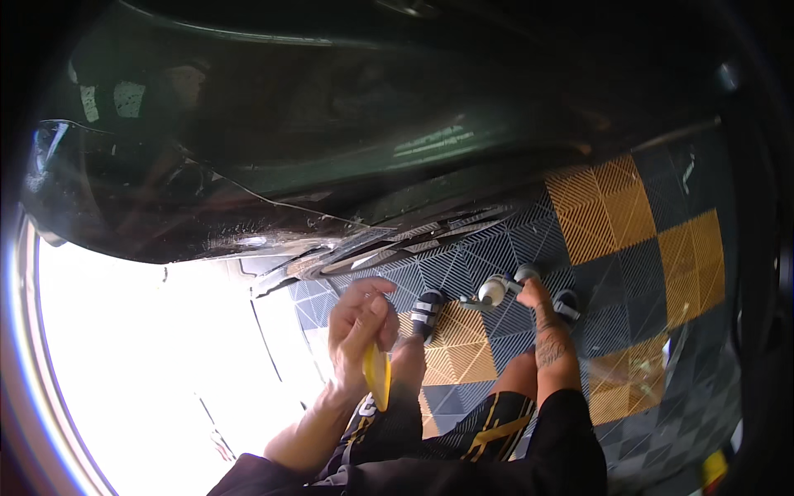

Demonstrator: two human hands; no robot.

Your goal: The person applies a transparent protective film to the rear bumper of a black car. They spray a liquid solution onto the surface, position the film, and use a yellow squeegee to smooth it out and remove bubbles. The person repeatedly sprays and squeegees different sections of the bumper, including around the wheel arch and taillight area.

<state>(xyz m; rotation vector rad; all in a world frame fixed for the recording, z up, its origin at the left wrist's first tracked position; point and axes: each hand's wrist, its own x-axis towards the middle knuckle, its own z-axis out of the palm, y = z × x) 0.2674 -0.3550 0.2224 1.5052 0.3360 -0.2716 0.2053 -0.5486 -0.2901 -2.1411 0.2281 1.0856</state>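
A dark, glossy car body panel (347, 107) fills the upper part of the view, with a sheet of clear film (141, 207) lying wrinkled along its lower edge. Below it spreads a floor of ribbed tiles (637, 215) in dark grey and orange. The person's legs in black and yellow shorts (488, 430) and two sandalled feet (428, 312) stand on those tiles. The left hand (361, 326) is raised just under the panel's edge, its fingers (368, 289) curled together and pinching a yellow squeegee (378, 374) that hangs down toward the wrist. The right hand (542, 302) reaches lower, fingers wrapped around what looks like a white spray bottle (495, 289), held near the floor beside the feet.
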